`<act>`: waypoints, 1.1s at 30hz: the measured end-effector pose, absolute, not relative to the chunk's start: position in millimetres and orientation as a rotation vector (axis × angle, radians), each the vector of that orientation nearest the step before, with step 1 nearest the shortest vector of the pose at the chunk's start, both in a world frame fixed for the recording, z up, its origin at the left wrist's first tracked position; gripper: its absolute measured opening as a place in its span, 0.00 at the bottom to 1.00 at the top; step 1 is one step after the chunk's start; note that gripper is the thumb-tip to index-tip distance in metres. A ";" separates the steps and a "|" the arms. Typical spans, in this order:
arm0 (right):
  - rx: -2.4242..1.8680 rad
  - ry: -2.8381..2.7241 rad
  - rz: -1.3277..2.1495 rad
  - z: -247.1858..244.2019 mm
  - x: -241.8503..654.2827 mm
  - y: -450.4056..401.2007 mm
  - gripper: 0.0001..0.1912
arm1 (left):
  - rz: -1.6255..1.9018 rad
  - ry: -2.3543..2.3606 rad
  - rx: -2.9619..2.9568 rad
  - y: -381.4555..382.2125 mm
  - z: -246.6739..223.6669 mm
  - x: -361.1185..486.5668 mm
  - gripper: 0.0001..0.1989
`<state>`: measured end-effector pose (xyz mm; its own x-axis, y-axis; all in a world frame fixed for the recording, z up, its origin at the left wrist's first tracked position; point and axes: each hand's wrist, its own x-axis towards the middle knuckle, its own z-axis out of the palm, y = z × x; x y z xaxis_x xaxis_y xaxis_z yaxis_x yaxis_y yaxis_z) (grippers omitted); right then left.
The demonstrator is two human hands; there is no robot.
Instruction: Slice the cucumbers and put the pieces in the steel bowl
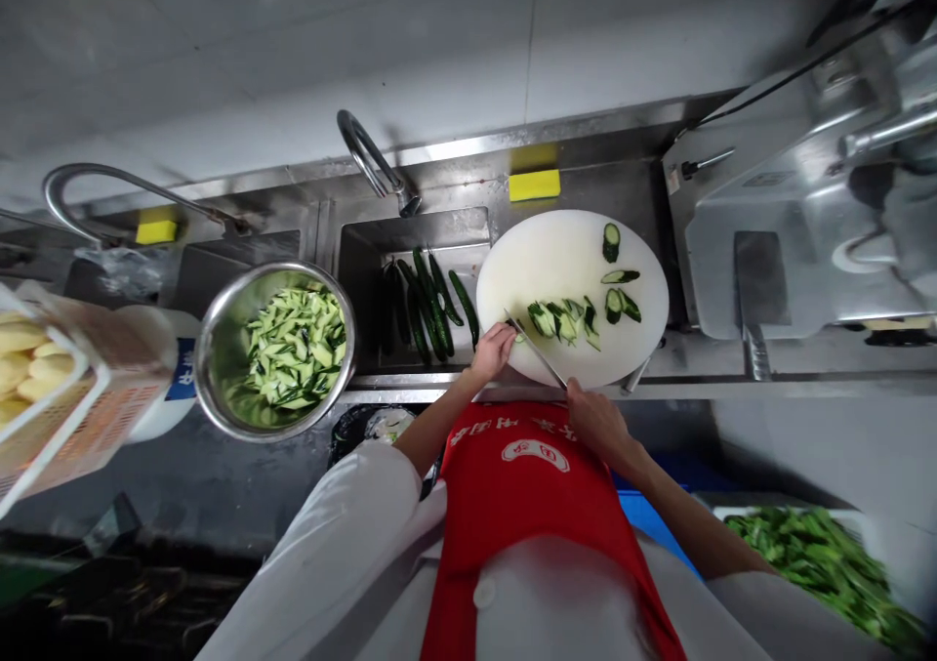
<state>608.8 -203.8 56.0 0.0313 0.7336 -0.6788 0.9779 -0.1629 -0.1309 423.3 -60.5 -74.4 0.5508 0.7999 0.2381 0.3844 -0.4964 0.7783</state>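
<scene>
My right hand (594,415) grips the handle of a knife (536,350) whose blade slants across the near edge of a round white cutting board (563,241). My left hand (492,351) rests on the board's near left edge, fingertips on a small cucumber piece by the blade. Cut cucumber slices (565,321) lie in a loose pile just right of the blade, with a few more pieces (619,290) farther back on the board.
Several whole cucumbers (431,305) lie in the sink left of the board. A steel bowl (220,349) of sliced cucumber stands at the left, beside a basket of peeled potatoes (29,358). A steel machine (805,212) stands right; leafy greens (820,554) lower right.
</scene>
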 end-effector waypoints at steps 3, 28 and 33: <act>1.944 1.728 -0.904 55.9 609.2 -202.1 0.12 | 0.795 0.895 2.099 -58.2 -76.7 418.8 0.12; 1.921 1.734 -0.904 54.0 613.3 -202.7 0.11 | 0.861 0.881 2.148 -60.0 -92.1 413.2 0.15; 1.917 1.742 -0.888 62.3 612.7 -206.2 0.10 | 0.878 0.844 2.158 -59.7 -95.3 411.7 0.15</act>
<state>612.7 -206.2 62.3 0.0211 0.7273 -0.6860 0.9823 -0.1427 -0.1212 411.7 -59.7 -95.3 0.5682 0.7483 0.3424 0.3119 -0.5809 0.7519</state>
